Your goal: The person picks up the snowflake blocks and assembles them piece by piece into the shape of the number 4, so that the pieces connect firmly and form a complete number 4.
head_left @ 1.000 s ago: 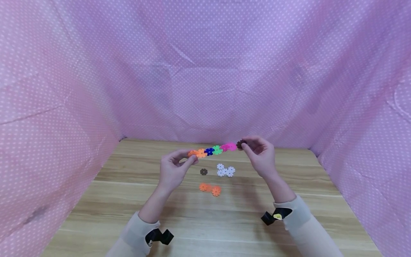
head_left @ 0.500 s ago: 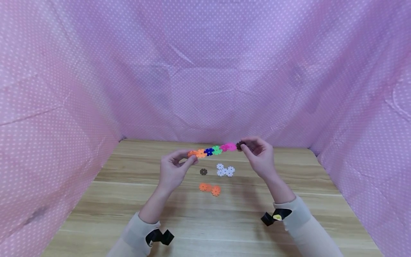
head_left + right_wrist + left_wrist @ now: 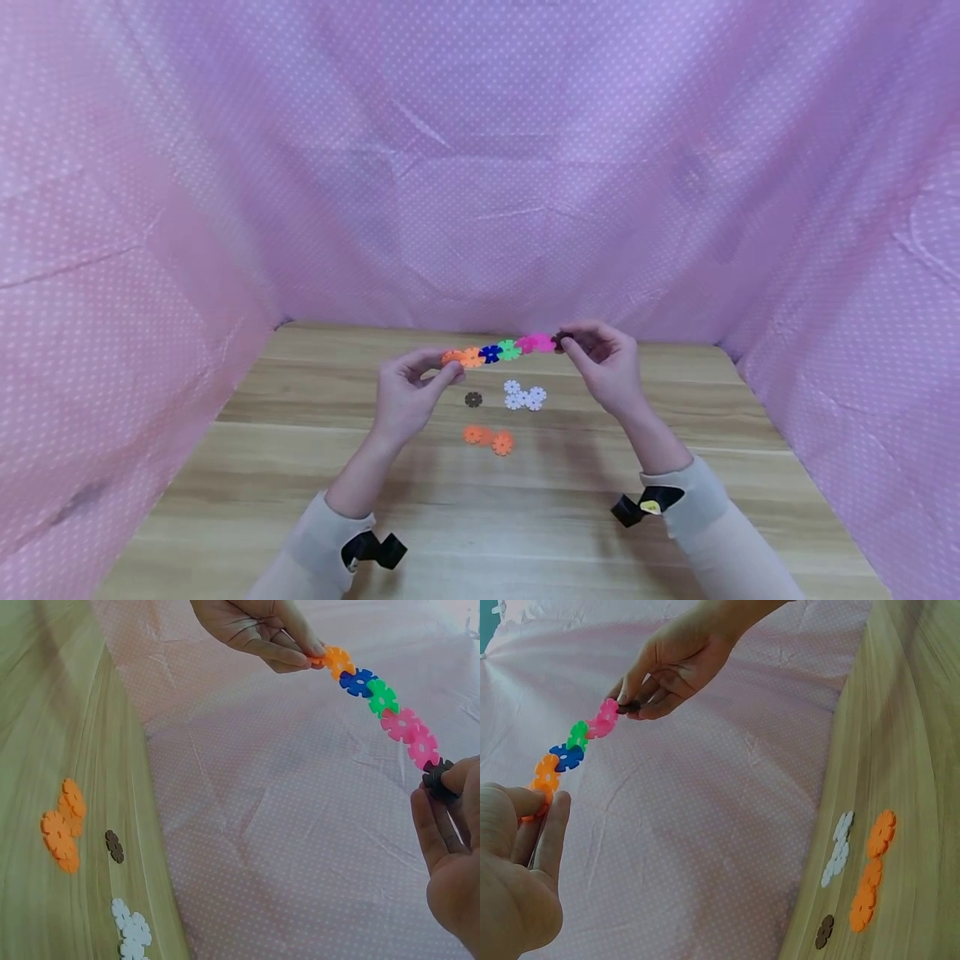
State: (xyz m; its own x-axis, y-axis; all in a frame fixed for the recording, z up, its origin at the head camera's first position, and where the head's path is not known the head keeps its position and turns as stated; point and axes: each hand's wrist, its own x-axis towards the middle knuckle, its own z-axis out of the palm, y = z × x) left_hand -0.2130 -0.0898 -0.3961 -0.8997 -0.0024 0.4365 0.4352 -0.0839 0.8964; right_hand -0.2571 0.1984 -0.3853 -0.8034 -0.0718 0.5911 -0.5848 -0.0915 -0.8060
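Observation:
A chain of slotted plastic snowflake discs is held up above the table between both hands. From left to right it runs through orange discs [image 3: 472, 357], a blue disc [image 3: 491, 355], a green disc [image 3: 509, 350] and two pink discs [image 3: 542, 343]. My left hand [image 3: 405, 396] pinches the orange end between thumb and fingers. At the other end, my right hand [image 3: 613, 371] pinches a dark brown disc [image 3: 435, 780], partly covered by the thumb. Its edge meets the last pink disc in the right wrist view.
On the wooden table [image 3: 480, 525] below the chain lie a loose brown disc [image 3: 473, 400], a cluster of white discs [image 3: 524, 399] and some orange discs [image 3: 502, 443]. Pink dotted cloth [image 3: 480, 192] walls in the back and both sides.
The right hand has shifted very slightly left, bringing the brown disc closer against the pink end. The left hand keeps its hold on the orange end, nearly still.

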